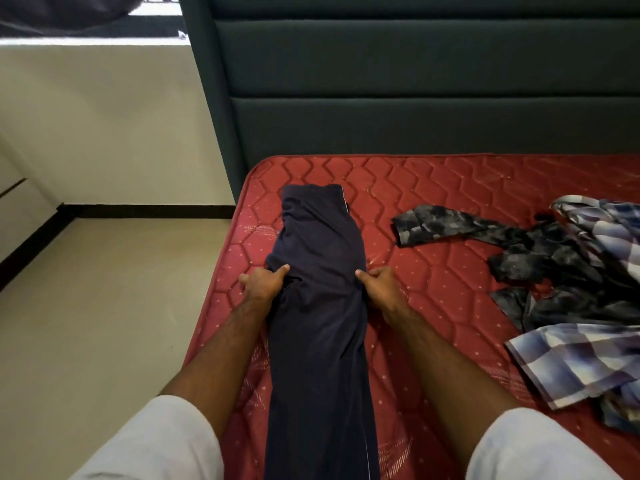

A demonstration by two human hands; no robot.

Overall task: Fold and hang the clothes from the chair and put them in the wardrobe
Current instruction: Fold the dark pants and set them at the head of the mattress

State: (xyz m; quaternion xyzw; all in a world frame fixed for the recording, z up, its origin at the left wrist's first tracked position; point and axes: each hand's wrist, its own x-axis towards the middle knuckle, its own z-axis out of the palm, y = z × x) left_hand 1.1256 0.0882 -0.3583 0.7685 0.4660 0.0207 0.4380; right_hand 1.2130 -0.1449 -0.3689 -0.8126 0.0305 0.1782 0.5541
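Both hands grip a pair of dark navy trousers (pixel 318 306) laid lengthwise on a red quilted mattress (pixel 433 271), at the centre of the frame. At centre left, the left hand (pixel 265 284) pinches the cloth's left edge, thumb on top, with its fingers partly tucked beneath the fabric and out of sight. Opposite it, the right hand (pixel 379 282) clasps the right edge the same way, its fingertips likewise buried in the fold. The trousers run from the waistband near the upper middle of the mattress down past the bottom edge of the frame, so their lower end is cut off. A thin pale stripe shows along their right seam. White sleeves (pixel 162 441) fill the lower corners. At right, a crumpled grey mottled garment (pixel 519 251) lies tangled with a blue-and-white checked shirt (pixel 571 362); both are cut by the right edge, and where one ends and the other begins is hard to make out. A dark green padded headboard (pixel 415 81) stands behind the mattress. At upper left, a dark shape (pixel 69 12) against bright light is too blurred to identify.
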